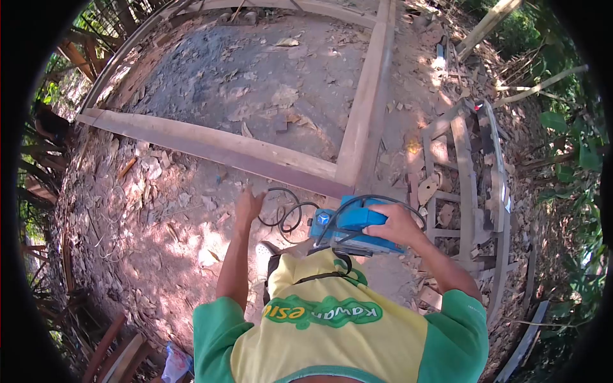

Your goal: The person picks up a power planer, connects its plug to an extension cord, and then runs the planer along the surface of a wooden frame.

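Observation:
My right hand (394, 225) is wrapped round the handle of a blue electric planer (377, 239), which is held low in front of my body. A black power cord (297, 220) loops out from the planer toward the left. Beside that loop is my left hand (249, 204), its fingers apart and nothing visible in them. Just beyond both hands lies a long wooden beam (217, 143), its near face darker than its top. It meets a second beam (365, 96) at a corner close to the planer.
The beams form a large frame on leaf-strewn dirt ground (159, 210). To the right stands a wooden ladder-like rack (465, 185). Several planks (121, 357) and a plastic bag (177, 362) lie at lower left. Green plants (565, 140) border the right side.

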